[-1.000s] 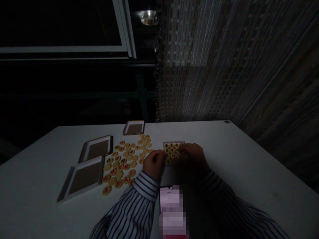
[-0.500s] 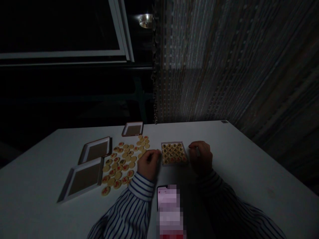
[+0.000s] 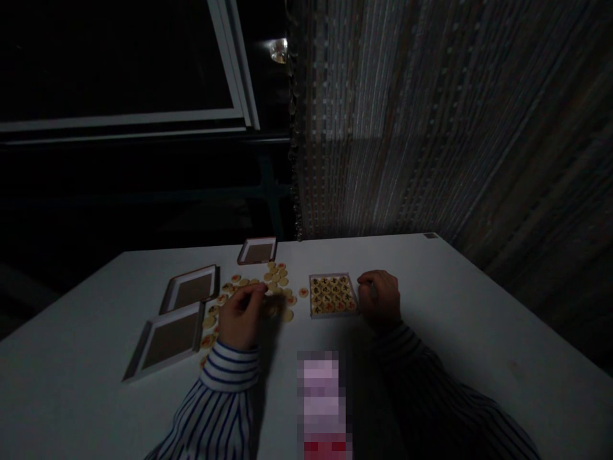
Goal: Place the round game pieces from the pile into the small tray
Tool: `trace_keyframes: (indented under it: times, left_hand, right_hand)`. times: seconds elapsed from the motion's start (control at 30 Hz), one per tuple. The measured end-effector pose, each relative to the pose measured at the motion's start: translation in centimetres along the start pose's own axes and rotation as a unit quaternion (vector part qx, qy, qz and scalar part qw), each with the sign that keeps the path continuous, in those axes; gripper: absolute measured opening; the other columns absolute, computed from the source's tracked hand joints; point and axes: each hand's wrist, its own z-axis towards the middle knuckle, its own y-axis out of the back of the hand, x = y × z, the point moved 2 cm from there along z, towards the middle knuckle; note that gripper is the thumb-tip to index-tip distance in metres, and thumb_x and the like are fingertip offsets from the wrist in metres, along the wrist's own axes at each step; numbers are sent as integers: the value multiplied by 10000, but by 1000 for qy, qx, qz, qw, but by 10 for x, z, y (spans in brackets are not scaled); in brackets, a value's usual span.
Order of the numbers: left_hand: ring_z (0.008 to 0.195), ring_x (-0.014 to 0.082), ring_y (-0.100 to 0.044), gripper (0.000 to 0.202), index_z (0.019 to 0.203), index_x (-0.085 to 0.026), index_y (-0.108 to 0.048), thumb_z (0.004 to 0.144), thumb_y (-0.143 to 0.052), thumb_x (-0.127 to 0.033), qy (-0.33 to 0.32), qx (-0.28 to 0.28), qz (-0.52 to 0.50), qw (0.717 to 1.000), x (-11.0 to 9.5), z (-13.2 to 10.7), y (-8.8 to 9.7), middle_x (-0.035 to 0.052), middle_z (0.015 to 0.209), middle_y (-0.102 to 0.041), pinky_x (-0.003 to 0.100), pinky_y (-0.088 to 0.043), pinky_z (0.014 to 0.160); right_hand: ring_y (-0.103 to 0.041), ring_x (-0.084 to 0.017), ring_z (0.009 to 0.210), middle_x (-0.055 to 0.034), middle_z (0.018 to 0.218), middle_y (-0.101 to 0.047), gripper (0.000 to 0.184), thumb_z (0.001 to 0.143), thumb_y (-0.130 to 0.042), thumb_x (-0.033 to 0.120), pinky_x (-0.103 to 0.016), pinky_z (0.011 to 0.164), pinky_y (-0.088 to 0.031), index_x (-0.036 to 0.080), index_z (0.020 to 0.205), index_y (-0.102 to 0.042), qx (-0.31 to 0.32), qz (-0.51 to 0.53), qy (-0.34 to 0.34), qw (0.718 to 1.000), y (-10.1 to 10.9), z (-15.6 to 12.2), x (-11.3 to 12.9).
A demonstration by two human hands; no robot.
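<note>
Over the scattered xiangqi pieces (image 3: 274,278) hovers my left hand (image 3: 239,317), its fingers curled into a pinch; whether a piece is between the fingertips is hidden. The loose round pieces are wooden, some face down and others showing red characters. A shallow square box (image 3: 334,295) stands right of them, filled with rows of pieces in black and red characters. One red-marked piece (image 3: 303,292) lies by itself just left of the box. My right hand (image 3: 382,301) rests closed beside the box's right side, and the inside of its grip is not visible.
Two shallow trays or lids (image 3: 172,338) lie at the left, overlapping or touching, and a smaller one (image 3: 257,251) lies near the back edge. A phone with a blurred screen (image 3: 322,402) is at the front. A bead-like curtain (image 3: 364,128) hangs behind the white table (image 3: 454,332).
My left hand has moved left, away from the box and over the loose pieces. A red-marked piece now shows beside the box. My right hand stays near the box's right side.
</note>
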Motion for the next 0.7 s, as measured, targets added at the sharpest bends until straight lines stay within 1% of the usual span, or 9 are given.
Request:
trace_keyframes:
  times: [0.07, 0.17, 0.23, 0.33, 0.43, 0.47, 0.57, 0.63, 0.7]
  left_hand:
    - [698, 173, -616, 288, 731, -159, -656, 637, -608, -427, 0, -4, 13, 1000, -3, 2, 14, 34, 692, -668, 302, -492, 707]
    - [730, 183, -621, 294, 729, -164, -656, 634, -607, -437, 1, -45, 29, 999, -3, 3, 35, 36, 718, -675, 317, -493, 726]
    - [741, 189, -620, 314, 741, -161, -655, 638, -601, -452, 2, -58, 43, 997, 1, 1, 46, 40, 722, -674, 325, -489, 734]
    - [746, 192, -616, 334, 752, -158, -650, 647, -592, -469, -1, -55, 65, 996, 10, -6, 56, 50, 740, -672, 326, -485, 734]
    - [722, 184, -616, 305, 755, -167, -644, 663, -588, -452, -21, -31, 89, 995, 19, -15, 60, 50, 755, -671, 315, -489, 706]
    - [717, 180, -615, 285, 749, -170, -641, 677, -580, -439, -33, -21, 99, 994, 22, -18, 61, 51, 762, -669, 313, -491, 703]
    - [778, 180, -613, 223, 767, -180, -637, 714, -560, -382, -96, 13, 131, 987, 28, -24, 64, 56, 804, -663, 326, -489, 756]
    - [840, 190, -605, 199, 789, -182, -640, 716, -564, -352, -144, 34, 148, 978, 34, -25, 65, 65, 845, -657, 349, -482, 800]
    - [896, 204, -595, 194, 806, -183, -645, 707, -577, -335, -183, 44, 165, 968, 43, -25, 67, 81, 905, -649, 378, -474, 831]
  right_hand:
    - [-534, -173, 710, -26, 667, -575, 120, 719, -421, 134, -331, 758, -355, 198, 671, -511, 11, -1, 0, 1000, -1, 0, 0]
    - [-536, -176, 722, -25, 673, -576, 128, 723, -418, 140, -335, 765, -353, 200, 678, -522, 12, 7, -8, 1000, -2, 0, 0]
    - [-539, -178, 721, -25, 674, -579, 131, 726, -415, 139, -335, 763, -350, 202, 680, -521, 11, 7, -6, 1000, -1, 0, 2]
    - [-542, -177, 716, -26, 680, -588, 130, 735, -409, 142, -331, 750, -350, 201, 685, -513, 22, 1, 12, 1000, -1, 0, 6]
    - [-541, -176, 715, -31, 686, -592, 126, 752, -412, 150, -327, 736, -354, 195, 694, -514, 28, 3, 40, 999, 1, 2, 13]
    - [-542, -176, 719, -33, 692, -595, 126, 757, -414, 152, -326, 734, -355, 193, 700, -519, 33, 5, 48, 998, 1, 4, 17]
    - [-542, -178, 748, -38, 731, -607, 127, 771, -420, 168, -330, 739, -356, 187, 730, -539, 61, 14, 66, 996, 1, 10, 30]
    - [-541, -180, 769, -42, 757, -612, 132, 773, -424, 178, -332, 741, -355, 179, 759, -555, 84, 20, 81, 993, -1, 14, 41]
    - [-541, -179, 779, -45, 773, -616, 147, 771, -424, 179, -332, 746, -353, 170, 785, -570, 107, 22, 102, 989, -3, 18, 54]
